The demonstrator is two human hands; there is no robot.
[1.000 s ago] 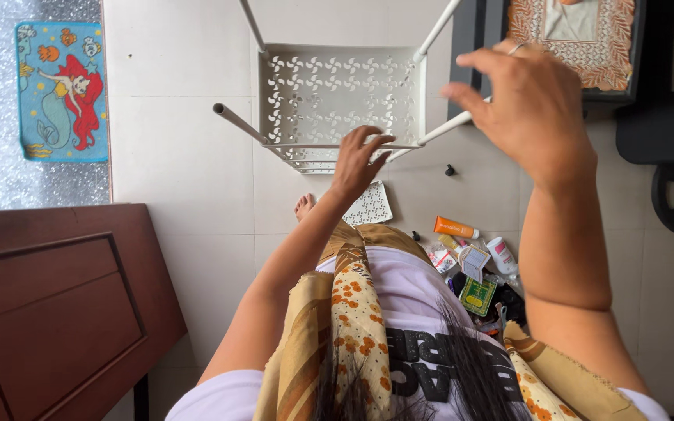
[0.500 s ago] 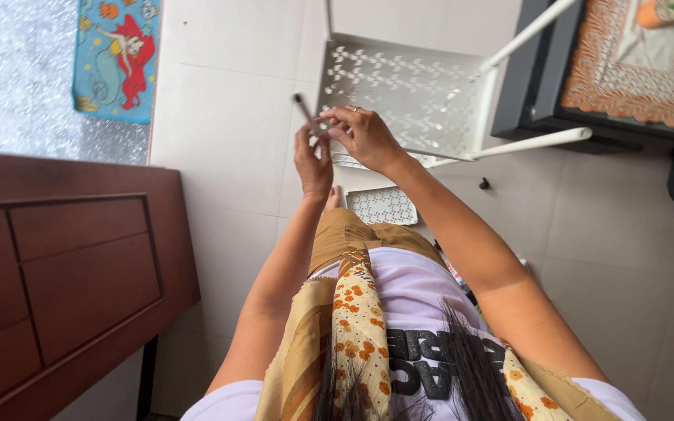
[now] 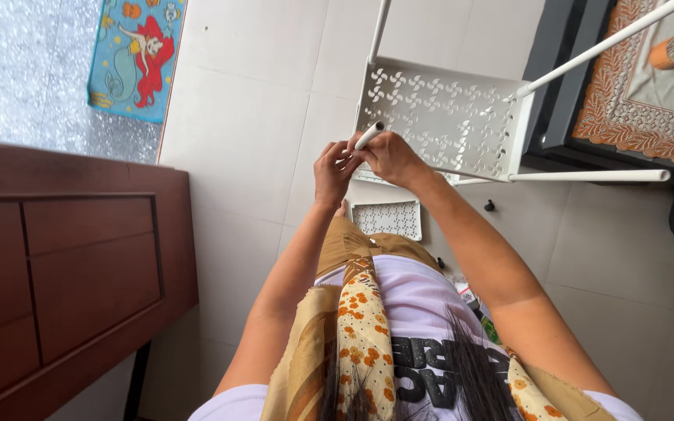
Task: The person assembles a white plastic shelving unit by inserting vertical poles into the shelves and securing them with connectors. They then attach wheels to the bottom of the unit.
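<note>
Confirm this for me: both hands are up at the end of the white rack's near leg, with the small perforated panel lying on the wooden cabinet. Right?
Not quite. The head view shows the small perforated panel on the tiled floor, not the wooden cabinet. The left hand and right hand are indeed at the end of the near leg.

- One view only, from a camera worn on the person's head, so no second view overlaps it.
- It faces steeply down past the chest to the tiled floor [image 3: 251,101].
- The hands [image 3: 360,160] sit near, mid-frame.
- The brown cabinet [image 3: 64,265] fills the left edge; a dark low table [image 3: 563,93] sits upper right.
</note>
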